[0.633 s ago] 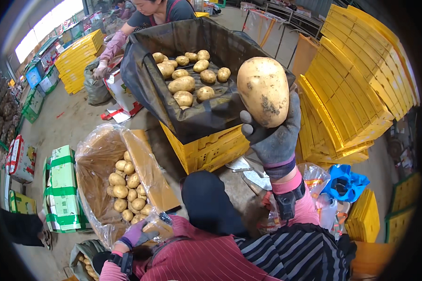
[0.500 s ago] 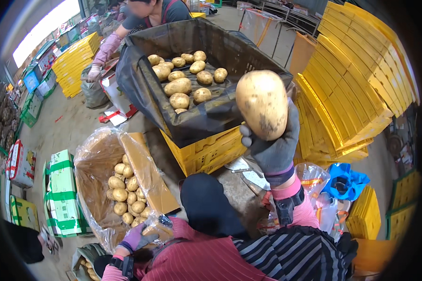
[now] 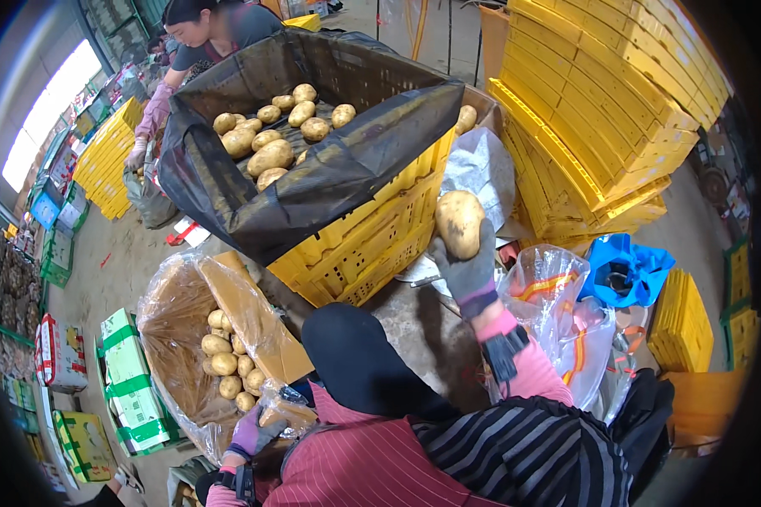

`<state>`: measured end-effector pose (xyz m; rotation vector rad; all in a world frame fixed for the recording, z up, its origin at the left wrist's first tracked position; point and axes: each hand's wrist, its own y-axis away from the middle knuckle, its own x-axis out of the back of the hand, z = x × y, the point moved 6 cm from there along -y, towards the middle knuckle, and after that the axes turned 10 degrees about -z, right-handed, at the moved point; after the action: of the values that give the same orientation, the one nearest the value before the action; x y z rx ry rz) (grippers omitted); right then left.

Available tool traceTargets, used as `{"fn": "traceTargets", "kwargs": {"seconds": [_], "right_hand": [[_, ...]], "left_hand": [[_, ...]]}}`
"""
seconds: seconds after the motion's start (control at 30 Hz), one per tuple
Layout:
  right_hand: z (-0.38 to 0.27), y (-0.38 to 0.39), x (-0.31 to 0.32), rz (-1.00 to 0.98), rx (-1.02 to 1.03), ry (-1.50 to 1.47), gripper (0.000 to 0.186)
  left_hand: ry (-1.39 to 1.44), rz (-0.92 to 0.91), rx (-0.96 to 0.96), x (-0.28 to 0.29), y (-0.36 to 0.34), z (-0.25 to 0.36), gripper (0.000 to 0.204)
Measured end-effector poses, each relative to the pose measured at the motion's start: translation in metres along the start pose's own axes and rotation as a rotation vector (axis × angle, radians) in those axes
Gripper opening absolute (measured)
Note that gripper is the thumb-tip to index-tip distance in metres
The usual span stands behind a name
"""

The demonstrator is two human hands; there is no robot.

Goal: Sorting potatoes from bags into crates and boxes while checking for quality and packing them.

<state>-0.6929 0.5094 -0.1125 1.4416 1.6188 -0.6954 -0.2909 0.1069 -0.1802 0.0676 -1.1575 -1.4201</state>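
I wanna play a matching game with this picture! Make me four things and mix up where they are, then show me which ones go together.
Things:
1. Big potato
2. Left hand
3. Black liner
4. Blue bundle

Places:
A. At the near end of the open cardboard box
B. Beside the clear plastic bags
C. Draped over the rim of the yellow crate
D. Held up in the gloved right hand

Right pairs: 1-D, 2-A, 3-C, 4-B
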Motion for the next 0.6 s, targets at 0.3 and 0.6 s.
{"fn": "traceTargets", "kwargs": {"seconds": [0.3,0.6], "right_hand": [[-0.072,-0.205,0.024,0.084,0.088,0.019,0.064],[-0.049,-0.135,-0.001,-0.033,0.320,0.395,0.066]], "left_hand": [[-0.023,0.045,0.072,0.000,0.010,0.010,0.091],[0.011,0.039,0.093,-0.004,0.006,0.009,0.089]]}}
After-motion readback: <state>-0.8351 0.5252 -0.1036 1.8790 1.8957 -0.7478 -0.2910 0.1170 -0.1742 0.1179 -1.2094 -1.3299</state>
